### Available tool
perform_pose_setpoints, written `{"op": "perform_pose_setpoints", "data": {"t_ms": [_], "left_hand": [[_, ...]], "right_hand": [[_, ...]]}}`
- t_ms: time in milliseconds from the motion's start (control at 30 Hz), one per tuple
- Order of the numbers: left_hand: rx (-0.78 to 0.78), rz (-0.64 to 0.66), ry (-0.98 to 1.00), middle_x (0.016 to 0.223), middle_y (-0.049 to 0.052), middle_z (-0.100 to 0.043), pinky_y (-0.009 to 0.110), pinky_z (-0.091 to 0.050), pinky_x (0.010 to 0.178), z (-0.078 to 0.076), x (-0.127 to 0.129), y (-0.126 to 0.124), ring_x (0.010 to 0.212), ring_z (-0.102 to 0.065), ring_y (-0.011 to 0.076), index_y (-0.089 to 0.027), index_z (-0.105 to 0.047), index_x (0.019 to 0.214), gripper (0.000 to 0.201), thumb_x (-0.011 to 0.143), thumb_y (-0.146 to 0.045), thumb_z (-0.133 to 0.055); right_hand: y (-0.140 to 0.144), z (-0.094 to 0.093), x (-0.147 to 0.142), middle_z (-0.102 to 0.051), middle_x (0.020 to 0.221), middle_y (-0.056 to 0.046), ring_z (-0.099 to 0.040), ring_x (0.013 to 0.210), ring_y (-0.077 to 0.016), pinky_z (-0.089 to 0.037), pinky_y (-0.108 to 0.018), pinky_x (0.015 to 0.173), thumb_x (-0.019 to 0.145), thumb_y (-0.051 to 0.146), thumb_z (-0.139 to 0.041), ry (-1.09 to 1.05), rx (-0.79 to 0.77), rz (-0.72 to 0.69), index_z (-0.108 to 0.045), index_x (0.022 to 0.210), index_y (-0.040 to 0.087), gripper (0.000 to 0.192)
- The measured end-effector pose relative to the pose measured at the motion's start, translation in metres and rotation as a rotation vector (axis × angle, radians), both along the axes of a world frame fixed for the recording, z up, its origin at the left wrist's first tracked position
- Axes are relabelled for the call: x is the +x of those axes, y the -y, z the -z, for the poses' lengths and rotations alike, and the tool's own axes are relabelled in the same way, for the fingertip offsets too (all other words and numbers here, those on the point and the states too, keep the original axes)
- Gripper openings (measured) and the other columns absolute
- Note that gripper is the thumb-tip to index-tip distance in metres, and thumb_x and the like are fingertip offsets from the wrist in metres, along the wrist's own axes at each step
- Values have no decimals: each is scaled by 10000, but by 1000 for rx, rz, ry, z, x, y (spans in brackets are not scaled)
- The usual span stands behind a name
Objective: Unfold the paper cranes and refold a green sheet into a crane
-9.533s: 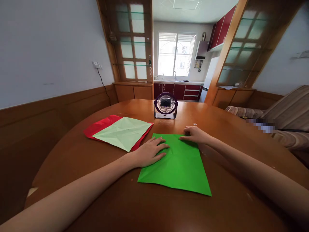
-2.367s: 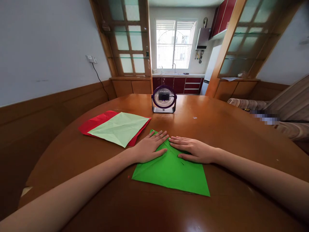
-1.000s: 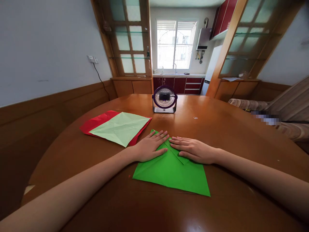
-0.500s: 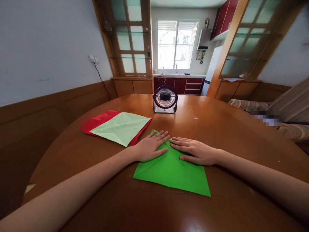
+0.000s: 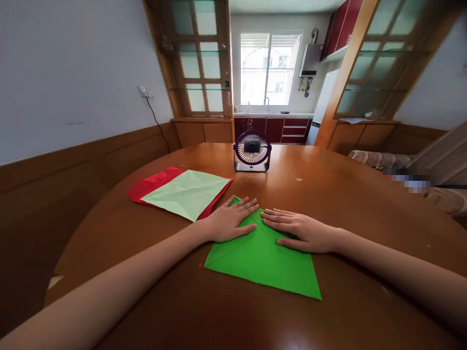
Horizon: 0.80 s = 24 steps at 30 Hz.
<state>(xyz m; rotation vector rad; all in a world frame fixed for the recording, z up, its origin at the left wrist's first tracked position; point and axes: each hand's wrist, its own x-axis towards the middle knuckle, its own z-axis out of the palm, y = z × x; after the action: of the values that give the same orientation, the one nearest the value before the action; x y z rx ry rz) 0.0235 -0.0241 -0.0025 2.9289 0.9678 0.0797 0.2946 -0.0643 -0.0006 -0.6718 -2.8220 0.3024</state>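
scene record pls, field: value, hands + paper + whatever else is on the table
left hand: flat, palm down on the green paper, fingers spread
right hand: flat on the same sheet, fingertips close to the left hand's
green paper: folded, right top corner turned in, lying on the wooden table
pale green sheet: creased, lying on a red sheet, left of the hands
desk fan: upright, beyond the hands

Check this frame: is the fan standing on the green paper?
No, the fan stands on bare table beyond the green paper, apart from it.
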Motion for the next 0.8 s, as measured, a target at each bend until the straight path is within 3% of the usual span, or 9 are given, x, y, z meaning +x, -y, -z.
{"op": "perform_pose_setpoints", "data": {"t_ms": [200, 400, 533, 800], "left_hand": [[19, 1, 10, 1584, 32, -164, 471, -46, 1189, 0, 0, 0, 1466, -159, 242, -238, -184, 1524, 675, 963, -610, -248], [29, 23, 4, 1587, 29, -160, 530, -77, 1171, -1, 1, 2, 1466, -145, 277, -343, -229, 1504, 606, 963, -613, -263], [45, -15, 31, 1574, 38, -220, 541, -75, 1169, -1, 6, 5, 1454, -201, 280, -340, -279, 1489, 609, 954, -630, -266], [149, -70, 63, 1496, 27, -402, 462, -6, 1185, -2, 2, -3, 1387, -371, 207, -310, -430, 1419, 511, 999, -513, -223]], "right_hand": [[4, -2, 0, -359, 1522, -122, -286, 1431, -241, -269, -455, 1182, 963, 402, -489, 4, 32, 19, -323, 1485, 176, 593], [4, -4, -2, -505, 1370, -155, -432, 1310, -291, -354, -502, 1108, 946, 404, -505, -23, 104, 19, -452, 1418, 173, 528], [4, -3, -3, -525, 1324, -159, -450, 1280, -295, -378, -491, 1086, 946, 397, -501, -34, 91, 19, -476, 1400, 164, 511], [5, -2, -1, -528, 1329, -159, -470, 1263, -293, -408, -485, 1054, 949, 404, -495, -48, 82, 23, -488, 1392, 179, 497]]}}
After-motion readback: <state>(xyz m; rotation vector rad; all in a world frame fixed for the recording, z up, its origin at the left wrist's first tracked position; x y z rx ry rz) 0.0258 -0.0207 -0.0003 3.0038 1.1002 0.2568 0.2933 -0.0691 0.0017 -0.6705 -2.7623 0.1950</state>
